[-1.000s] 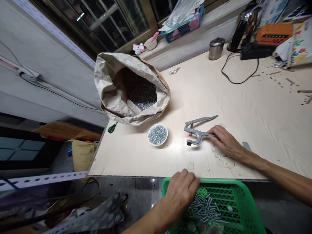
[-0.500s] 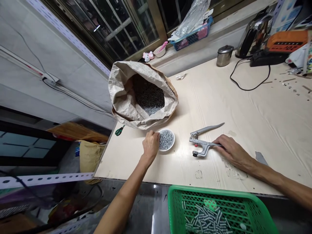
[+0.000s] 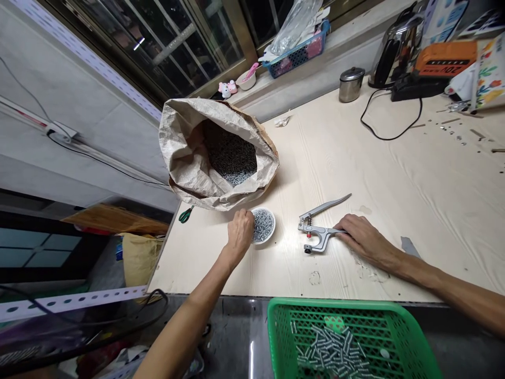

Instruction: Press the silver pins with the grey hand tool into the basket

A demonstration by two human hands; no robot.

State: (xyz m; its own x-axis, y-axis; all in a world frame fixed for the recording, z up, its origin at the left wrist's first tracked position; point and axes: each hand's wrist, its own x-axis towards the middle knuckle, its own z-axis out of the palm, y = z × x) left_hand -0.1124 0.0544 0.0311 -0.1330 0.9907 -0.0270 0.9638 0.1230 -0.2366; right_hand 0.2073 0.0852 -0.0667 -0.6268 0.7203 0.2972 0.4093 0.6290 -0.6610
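A round white bowl (image 3: 273, 230) full of small silver screws stands on the wooden table. At its left rim, my left hand (image 3: 240, 231) is closed with the fingertips on the edge; the thumb is mostly hidden. Grey hand-press pliers (image 3: 321, 239) with a spring and a red tip lie to the right of the bowl, their jaws apart. My right hand (image 3: 361, 237) pinches the end of their lower handle, while the upper handle (image 3: 329, 205) sticks up free.
A large woven sack (image 3: 185, 158) of dark and silver screws stands open behind the bowl. Green scissors (image 3: 186, 214) lie left of it. A green basket (image 3: 414, 337) with screws sits below the table's front edge. A metal canister (image 3: 351, 87) and black cable (image 3: 381, 138) are at the back right.
The whole view has shifted slightly, so things appear further left. Both hands keep the same places at the bowl and the pliers.
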